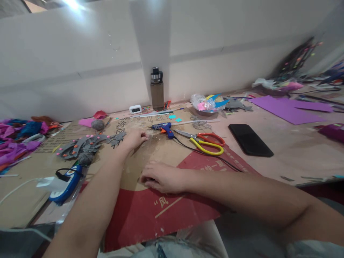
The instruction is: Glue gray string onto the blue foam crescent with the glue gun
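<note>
My left hand [137,138] is over the cardboard sheet [161,152], its fingers curled together, just left of a blue hot glue gun [163,128]. Whatever those fingers may hold is hidden. Closer to me, my right hand [162,176] rests on the cardboard with fingers bent inward; I cannot make out anything in them. The glue gun lies on its side, its black cord running right. Beside it lie scissors [206,141] with one red and one yellow handle. Left of my left hand is a grey felt piece [83,147] with pink and orange dots.
A dark bottle [157,91] stands against the wall. A black phone [250,140] and purple sheets [287,109] lie to the right. A bowl [208,110] holds colourful scraps. At the left are a blue power strip [67,188] and crumpled coloured material [23,143].
</note>
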The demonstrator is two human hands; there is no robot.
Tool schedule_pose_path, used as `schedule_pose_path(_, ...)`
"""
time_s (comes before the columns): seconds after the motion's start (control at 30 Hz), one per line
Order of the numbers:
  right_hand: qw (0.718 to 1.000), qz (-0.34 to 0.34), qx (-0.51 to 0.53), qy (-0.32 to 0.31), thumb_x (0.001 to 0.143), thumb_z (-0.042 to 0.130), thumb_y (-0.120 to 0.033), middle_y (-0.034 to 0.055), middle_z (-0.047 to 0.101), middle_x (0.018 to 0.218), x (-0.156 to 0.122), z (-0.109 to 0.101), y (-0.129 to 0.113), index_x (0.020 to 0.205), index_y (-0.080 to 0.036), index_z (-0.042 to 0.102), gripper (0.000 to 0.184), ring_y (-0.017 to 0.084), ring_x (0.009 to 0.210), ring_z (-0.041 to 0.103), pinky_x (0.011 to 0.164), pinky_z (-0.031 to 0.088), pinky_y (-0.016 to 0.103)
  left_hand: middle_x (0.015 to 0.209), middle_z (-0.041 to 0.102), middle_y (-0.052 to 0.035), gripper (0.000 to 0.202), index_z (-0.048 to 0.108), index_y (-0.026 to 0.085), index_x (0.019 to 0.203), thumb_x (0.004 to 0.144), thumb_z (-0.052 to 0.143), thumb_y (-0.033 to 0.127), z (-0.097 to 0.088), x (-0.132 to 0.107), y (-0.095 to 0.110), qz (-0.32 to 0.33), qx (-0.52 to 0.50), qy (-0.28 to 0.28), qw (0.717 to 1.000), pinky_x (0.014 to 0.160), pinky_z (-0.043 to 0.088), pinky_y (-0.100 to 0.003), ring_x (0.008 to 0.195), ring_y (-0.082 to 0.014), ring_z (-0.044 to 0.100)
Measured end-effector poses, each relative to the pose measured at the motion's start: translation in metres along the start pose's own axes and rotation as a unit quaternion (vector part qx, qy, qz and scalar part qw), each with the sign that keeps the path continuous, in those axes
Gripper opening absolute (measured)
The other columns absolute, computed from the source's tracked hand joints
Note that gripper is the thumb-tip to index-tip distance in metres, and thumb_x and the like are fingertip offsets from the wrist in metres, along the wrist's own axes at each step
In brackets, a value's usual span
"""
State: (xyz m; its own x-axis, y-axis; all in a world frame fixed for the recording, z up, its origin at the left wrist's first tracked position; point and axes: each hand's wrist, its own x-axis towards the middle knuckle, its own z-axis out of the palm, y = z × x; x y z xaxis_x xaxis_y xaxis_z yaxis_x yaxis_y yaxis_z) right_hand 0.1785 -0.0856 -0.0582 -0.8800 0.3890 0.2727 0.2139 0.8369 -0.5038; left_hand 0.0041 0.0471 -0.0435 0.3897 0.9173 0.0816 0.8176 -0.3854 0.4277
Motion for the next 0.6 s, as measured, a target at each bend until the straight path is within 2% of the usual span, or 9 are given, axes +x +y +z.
schedule_pose_path(0.1, 1.0, 0.0, -0.002, -0.001, 0.086, 0.051, -0.018, 0.0073, 0.065, 0.094, 0.0001, -0.0005, 0.0, 0.098, -0.014, 0.064, 0.018, 0.017, 0.088, 0.054, 0.085, 0.04, 0.03, 0.06, 0.06, -0.0021, 0.012, 0.061, 0.017, 0.057, 0.067, 0.063, 0.011, 0.0032, 0.0021, 0.0013, -0.014, -0.027, 0.029, 0.999, 0.06, 0.034, -0.025, 0.059, -0.0141, 0.049)
schedule_pose_path(0.17, 1.0, -0.003, 0.001, -0.002, 0.086, 0.051, -0.017, 0.0077, 0.065, 0.094, 0.0003, -0.001, 0.0003, 0.098, -0.014, 0.064, 0.017, 0.017, 0.089, 0.054, 0.086, 0.04, 0.03, 0.056, 0.056, -0.0013, 0.014, 0.059, 0.017, 0.057, 0.07, 0.062, 0.012, 0.0021, 0.0029, 0.0007, -0.061, -0.114, 0.054, 0.99, 0.055, 0.033, -0.024, 0.054, -0.0122, 0.046)
schedule_pose_path(0.2, 1.0, -0.006, 0.003, -0.002, 0.086, 0.052, -0.017, 0.0078, 0.065, 0.094, 0.0003, -0.0013, 0.0004, 0.097, -0.013, 0.064, 0.017, 0.016, 0.089, 0.054, 0.086, 0.04, 0.03, 0.053, 0.054, -0.0005, 0.014, 0.058, 0.016, 0.059, 0.073, 0.06, 0.013, 0.0008, 0.003, 0.0001, -0.09, -0.177, 0.064, 0.978, 0.052, 0.032, -0.023, 0.05, -0.011, 0.045)
schedule_pose_path(0.27, 1.0, -0.011, 0.008, 0.0, 0.085, 0.053, -0.017, 0.0076, 0.065, 0.094, 0.0003, -0.0016, 0.0003, 0.096, -0.014, 0.064, 0.016, 0.016, 0.09, 0.054, 0.086, 0.04, 0.029, 0.05, 0.05, 0.001, 0.015, 0.056, 0.015, 0.062, 0.077, 0.056, 0.014, -0.0024, 0.0028, -0.0011, -0.137, -0.314, 0.073, 0.937, 0.047, 0.03, -0.021, 0.044, -0.0084, 0.041)
schedule_pose_path(0.37, 1.0, -0.011, 0.009, 0.008, 0.085, 0.053, -0.016, 0.0071, 0.065, 0.094, 0.0, -0.0019, -0.0004, 0.096, -0.014, 0.064, 0.015, 0.016, 0.089, 0.053, 0.083, 0.04, 0.028, 0.053, 0.051, 0.0012, 0.011, 0.054, 0.014, 0.067, 0.076, 0.056, 0.008, -0.0057, 0.0015, -0.002, -0.158, -0.463, 0.078, 0.869, 0.044, 0.031, -0.017, 0.044, -0.0061, 0.043)
schedule_pose_path(0.47, 1.0, -0.009, 0.011, 0.011, 0.085, 0.053, -0.016, 0.0074, 0.065, 0.094, -0.0003, -0.002, -0.0012, 0.096, -0.013, 0.064, 0.016, 0.016, 0.089, 0.052, 0.084, 0.04, 0.028, 0.058, 0.055, 0.001, 0.013, 0.055, 0.014, 0.08, 0.073, 0.057, 0.002, -0.0055, 0.0003, -0.0026, -0.159, -0.528, 0.081, 0.831, 0.043, 0.033, -0.015, 0.045, -0.0058, 0.047)
schedule_pose_path(0.6, 1.0, -0.01, 0.015, 0.009, 0.085, 0.053, -0.015, 0.0078, 0.065, 0.093, -0.0007, -0.0027, -0.0022, 0.096, -0.013, 0.064, 0.016, 0.017, 0.089, 0.053, 0.085, 0.04, 0.029, 0.059, 0.053, 0.0, 0.014, 0.06, 0.01, 0.083, 0.074, 0.052, 0.002, -0.0042, 0.0007, -0.0044, -0.19, -0.554, 0.054, 0.809, 0.039, 0.032, -0.013, 0.044, -0.0043, 0.046)
